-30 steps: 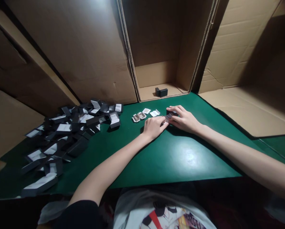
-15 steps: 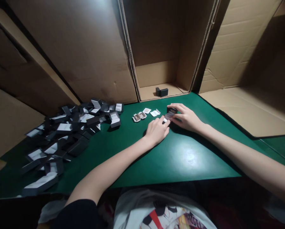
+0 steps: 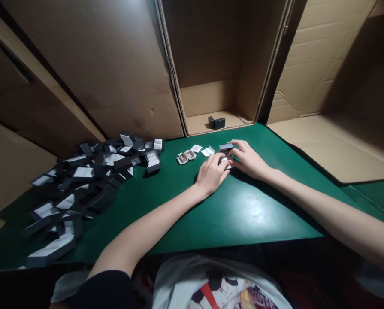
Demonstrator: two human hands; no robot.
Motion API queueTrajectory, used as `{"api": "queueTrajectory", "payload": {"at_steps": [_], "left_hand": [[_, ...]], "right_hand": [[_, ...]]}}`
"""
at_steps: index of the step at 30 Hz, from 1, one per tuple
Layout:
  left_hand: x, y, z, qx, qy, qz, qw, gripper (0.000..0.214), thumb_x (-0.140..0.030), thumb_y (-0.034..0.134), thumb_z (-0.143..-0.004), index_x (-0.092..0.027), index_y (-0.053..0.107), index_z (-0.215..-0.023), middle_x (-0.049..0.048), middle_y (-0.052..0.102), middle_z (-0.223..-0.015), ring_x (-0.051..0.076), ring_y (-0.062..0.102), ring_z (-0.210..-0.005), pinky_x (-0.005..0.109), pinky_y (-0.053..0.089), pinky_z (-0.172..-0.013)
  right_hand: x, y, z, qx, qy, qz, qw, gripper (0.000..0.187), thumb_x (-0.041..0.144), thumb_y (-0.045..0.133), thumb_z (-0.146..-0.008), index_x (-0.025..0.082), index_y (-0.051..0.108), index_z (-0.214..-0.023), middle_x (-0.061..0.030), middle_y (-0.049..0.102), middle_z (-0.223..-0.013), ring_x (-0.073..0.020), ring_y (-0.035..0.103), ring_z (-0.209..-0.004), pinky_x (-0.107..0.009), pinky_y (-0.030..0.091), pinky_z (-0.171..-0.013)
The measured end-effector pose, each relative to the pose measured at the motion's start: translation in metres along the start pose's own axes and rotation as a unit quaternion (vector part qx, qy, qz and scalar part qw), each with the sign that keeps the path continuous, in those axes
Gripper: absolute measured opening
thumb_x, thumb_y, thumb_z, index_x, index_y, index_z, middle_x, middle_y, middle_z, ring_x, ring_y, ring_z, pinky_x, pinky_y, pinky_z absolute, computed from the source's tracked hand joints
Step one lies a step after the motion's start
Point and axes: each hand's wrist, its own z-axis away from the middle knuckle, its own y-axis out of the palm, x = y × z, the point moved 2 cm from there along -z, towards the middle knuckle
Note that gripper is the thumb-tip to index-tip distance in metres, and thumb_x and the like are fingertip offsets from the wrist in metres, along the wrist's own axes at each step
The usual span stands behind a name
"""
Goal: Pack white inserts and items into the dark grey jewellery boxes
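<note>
My right hand (image 3: 248,159) is curled round a small black box (image 3: 225,147) on the green table mat (image 3: 243,210), fingertips on its lid. My left hand (image 3: 211,174) rests just left of it, fingers bent, pinching a small white piece at the box's near side. Two small white paper slips (image 3: 207,151) and two small pale inserts (image 3: 186,156) lie on the mat just left of the hands.
A big heap of open black boxes with white linings (image 3: 89,180) covers the left of the mat. An open cardboard carton (image 3: 211,98) stands behind, holding two black boxes (image 3: 216,122). More cardboard lies to the right (image 3: 333,141) and left.
The black box has been turned under my right hand so that its lid lies flat on top. My left hand has shifted slightly right, against the box.
</note>
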Motion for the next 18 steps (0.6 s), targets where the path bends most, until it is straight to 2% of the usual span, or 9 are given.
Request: {"api": "queueTrajectory", "payload": {"at_steps": [8,14,18], "left_hand": [[-0.001,0.004,0.000,0.016,-0.008,0.000,1.000,0.026,-0.015,0.066,-0.087,-0.016,0.052,-0.108,0.0040,0.044,-0.118,0.018,0.043,-0.103,0.026,0.045,-0.081],[-0.004,0.001,-0.001,0.034,-0.003,-0.045,0.998,0.016,-0.016,0.064,-0.088,-0.015,0.054,-0.100,0.0057,0.043,-0.118,0.020,0.044,-0.100,0.027,0.044,-0.079],[-0.003,0.001,-0.001,0.047,-0.011,-0.045,0.998,0.017,-0.017,0.066,-0.087,-0.016,0.053,-0.098,0.0052,0.044,-0.117,0.019,0.046,-0.099,0.027,0.044,-0.081]], "right_hand": [[-0.002,0.011,0.001,0.016,-0.021,0.029,0.999,0.016,0.025,0.048,-0.088,0.009,0.049,-0.088,-0.0201,0.043,-0.114,-0.0318,0.033,-0.124,-0.044,0.042,-0.095],[-0.001,0.013,-0.001,-0.007,-0.016,0.043,0.999,0.015,0.019,0.040,-0.091,0.008,0.050,-0.087,-0.0204,0.045,-0.114,-0.0300,0.034,-0.124,-0.043,0.041,-0.097],[-0.002,0.012,-0.002,-0.027,-0.007,0.050,0.998,0.016,0.017,0.039,-0.090,0.010,0.050,-0.081,-0.0192,0.049,-0.111,-0.0282,0.040,-0.119,-0.042,0.045,-0.091]]}}
